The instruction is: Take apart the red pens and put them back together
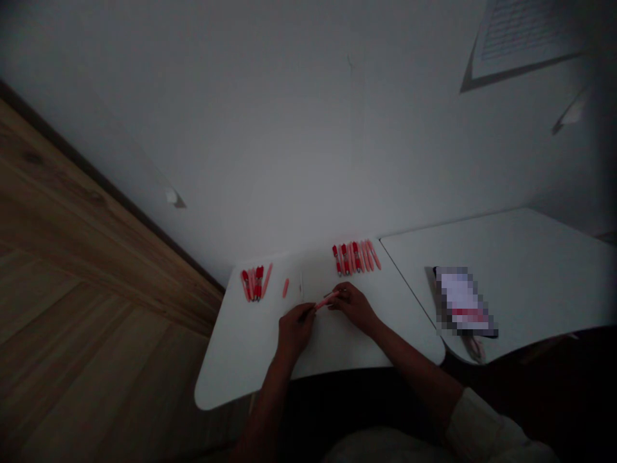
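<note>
Left hand (pixel 295 331) and right hand (pixel 354 307), both grips clamped on a pink pen barrel (pixel 326 300) held between them above the white bench (pixel 250 360), red-and-pink pen parts (pixel 253 284) grouped ahead left, more pen parts (pixel 354 257) ahead right

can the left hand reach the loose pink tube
Probably yes, once it lets go: the left hand is holding a pink pen with the right hand, and nothing lies between it and the loose pink tube.
</note>
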`<state>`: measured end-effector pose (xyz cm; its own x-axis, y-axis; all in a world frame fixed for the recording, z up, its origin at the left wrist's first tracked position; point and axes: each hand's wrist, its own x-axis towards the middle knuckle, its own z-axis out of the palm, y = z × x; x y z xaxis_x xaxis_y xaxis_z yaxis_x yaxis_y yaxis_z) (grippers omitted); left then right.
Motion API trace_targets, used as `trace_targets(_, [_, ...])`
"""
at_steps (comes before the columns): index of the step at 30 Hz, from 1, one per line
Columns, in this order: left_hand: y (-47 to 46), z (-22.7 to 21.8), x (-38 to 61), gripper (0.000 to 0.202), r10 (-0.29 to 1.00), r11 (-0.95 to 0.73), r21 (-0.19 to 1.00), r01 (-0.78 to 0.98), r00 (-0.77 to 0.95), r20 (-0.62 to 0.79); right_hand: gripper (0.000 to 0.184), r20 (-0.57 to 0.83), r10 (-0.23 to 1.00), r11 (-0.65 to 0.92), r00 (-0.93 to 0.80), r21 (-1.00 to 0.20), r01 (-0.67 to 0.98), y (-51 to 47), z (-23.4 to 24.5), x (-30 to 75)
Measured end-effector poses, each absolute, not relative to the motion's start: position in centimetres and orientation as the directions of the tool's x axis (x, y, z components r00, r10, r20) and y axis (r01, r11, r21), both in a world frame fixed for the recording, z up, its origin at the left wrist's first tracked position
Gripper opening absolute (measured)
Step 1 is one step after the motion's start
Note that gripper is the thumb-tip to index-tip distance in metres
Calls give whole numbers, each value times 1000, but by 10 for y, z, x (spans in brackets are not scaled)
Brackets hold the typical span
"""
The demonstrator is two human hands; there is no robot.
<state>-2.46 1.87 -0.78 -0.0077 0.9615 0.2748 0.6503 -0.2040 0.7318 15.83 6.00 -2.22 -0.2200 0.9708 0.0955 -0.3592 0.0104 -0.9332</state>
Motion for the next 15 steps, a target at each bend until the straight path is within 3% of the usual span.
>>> trace_targets(7, [19,-5,-24,21,966,-187,716,672,-6,258,31,74,964,-33,-255,-919,-392,59,-21,159])
trace_targets(15, [20,-7,-29,25,983,-105,801,590,-59,172,25,86,955,-9,-284,-948,-319,63,-32,160])
